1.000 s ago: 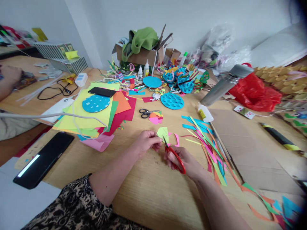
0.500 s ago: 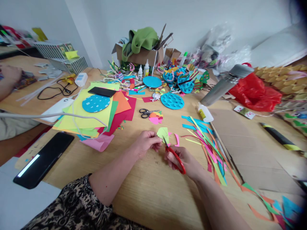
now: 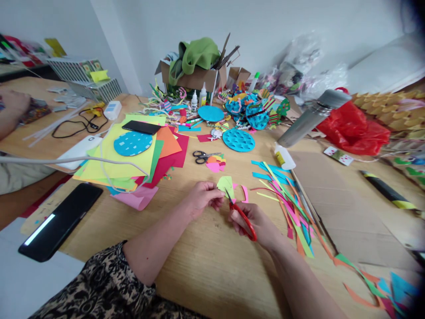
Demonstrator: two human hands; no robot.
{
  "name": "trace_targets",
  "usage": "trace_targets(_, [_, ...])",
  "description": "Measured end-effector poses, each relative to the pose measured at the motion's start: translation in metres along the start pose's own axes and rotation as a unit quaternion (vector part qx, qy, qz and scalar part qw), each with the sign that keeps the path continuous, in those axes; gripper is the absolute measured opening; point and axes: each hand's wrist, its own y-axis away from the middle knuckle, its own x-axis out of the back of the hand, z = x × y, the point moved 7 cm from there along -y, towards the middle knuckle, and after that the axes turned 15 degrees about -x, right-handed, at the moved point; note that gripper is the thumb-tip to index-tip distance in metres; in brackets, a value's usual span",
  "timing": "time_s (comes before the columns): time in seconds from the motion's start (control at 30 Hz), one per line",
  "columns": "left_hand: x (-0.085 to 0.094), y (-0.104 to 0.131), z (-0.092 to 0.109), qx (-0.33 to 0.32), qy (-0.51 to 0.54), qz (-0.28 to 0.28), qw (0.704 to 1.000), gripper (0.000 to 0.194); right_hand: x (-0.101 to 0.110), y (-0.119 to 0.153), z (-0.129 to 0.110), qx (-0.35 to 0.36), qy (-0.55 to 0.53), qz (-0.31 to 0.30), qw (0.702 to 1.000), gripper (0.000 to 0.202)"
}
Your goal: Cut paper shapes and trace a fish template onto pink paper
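Observation:
Pinched between the thumb and fingers of my left hand (image 3: 206, 197) is a small piece of light green paper (image 3: 226, 185). My right hand (image 3: 250, 219) grips red-handled scissors (image 3: 245, 220), whose dark blades lie against the green paper's lower part. Just behind the green piece, pink paper scraps (image 3: 245, 193) rest on the table. Farther back sit small cut shapes (image 3: 215, 165) in pink, orange and yellow, beside a second pair of scissors (image 3: 200, 157) with black handles.
Coloured sheets (image 3: 129, 166) with a phone (image 3: 141, 127) are stacked on the left. Paper strips (image 3: 292, 199), a glue bottle (image 3: 284, 157), cardboard (image 3: 345, 204) and a metal flask (image 3: 308, 118) stand or lie right. Another person's hand (image 3: 15, 104) shows at far left.

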Motion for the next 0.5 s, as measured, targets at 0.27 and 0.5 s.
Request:
trace_targets(0.27, [-0.0009,-0.0006,0.0001,-0.003,0.006,-0.001,1.0,0.02,0.0011,-0.0012,0.0037,-0.007,-0.007,0.002,1.0,0.05])
trace_targets(0.5, [0.0005,-0.0008,-0.001,-0.005,0.001,-0.001,1.0,0.022,-0.0006,-0.0009,0.0031,-0.004,-0.008,-0.012,1.0,0.056])
